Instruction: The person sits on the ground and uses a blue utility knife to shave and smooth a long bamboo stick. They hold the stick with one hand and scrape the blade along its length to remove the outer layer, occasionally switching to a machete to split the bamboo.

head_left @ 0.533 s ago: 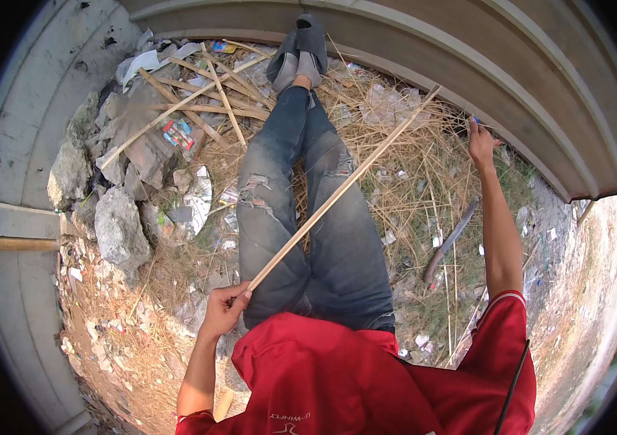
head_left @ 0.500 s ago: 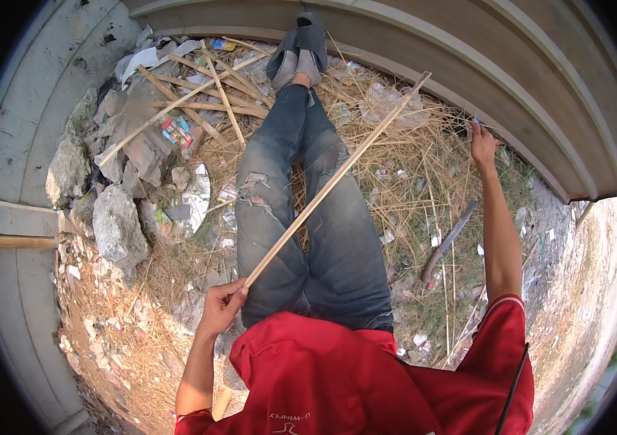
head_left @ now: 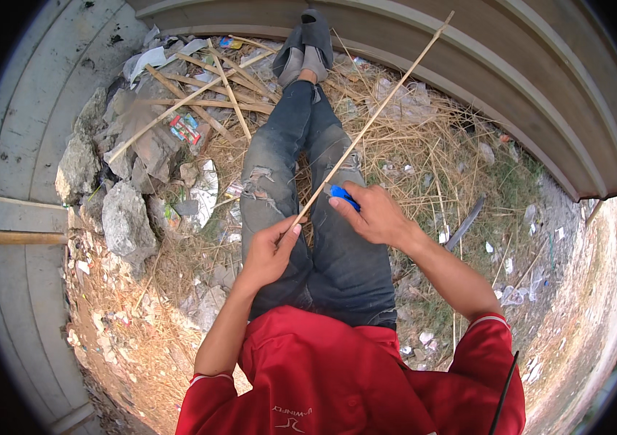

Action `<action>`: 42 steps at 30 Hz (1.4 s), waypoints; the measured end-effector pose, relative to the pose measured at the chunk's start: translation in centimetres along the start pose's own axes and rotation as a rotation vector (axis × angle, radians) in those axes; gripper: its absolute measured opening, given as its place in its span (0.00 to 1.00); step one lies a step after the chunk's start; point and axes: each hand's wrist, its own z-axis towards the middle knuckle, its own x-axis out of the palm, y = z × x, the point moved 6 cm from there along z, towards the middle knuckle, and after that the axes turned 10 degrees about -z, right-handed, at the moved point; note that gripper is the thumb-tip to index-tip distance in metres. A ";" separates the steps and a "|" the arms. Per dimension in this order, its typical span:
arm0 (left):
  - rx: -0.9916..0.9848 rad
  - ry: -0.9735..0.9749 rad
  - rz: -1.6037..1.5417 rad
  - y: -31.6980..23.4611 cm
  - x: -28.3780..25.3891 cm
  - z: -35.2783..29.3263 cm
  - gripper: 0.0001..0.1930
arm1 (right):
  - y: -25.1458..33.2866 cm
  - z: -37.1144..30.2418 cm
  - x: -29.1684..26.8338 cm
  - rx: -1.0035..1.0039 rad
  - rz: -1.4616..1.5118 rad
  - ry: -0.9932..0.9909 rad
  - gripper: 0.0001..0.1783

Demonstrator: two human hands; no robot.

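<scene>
My left hand (head_left: 271, 255) pinches the near end of a long, thin bamboo strip (head_left: 376, 114). The strip slants over my outstretched legs (head_left: 337, 239), its far end up against the corrugated metal wall. In my right hand (head_left: 379, 216) is what looks like a blue cutter (head_left: 345, 197), gripped close to the strip on its right side; its blade cannot be made out. Right of my legs, a large knife (head_left: 466, 225) lies on the ground, its handle mostly hidden by my right forearm.
Several bamboo strips (head_left: 230, 98) lie crossed beside my feet, near grey rocks (head_left: 127, 225). Thin shavings (head_left: 410, 145) and litter cover the ground to the right. The metal wall (head_left: 526, 80) curves along the far side; a grey panel (head_left: 33, 109) stands at left.
My right hand has come in from the far right to beside the strip, bringing the blue cutter. My left hand has shifted right and away from me, and the strip's far end now reaches higher.
</scene>
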 end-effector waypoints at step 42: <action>0.460 -0.664 0.228 -5.9 -14.3 -2.2 0.15 | -19.8 1.5 -6.9 0.434 0.716 -0.570 0.20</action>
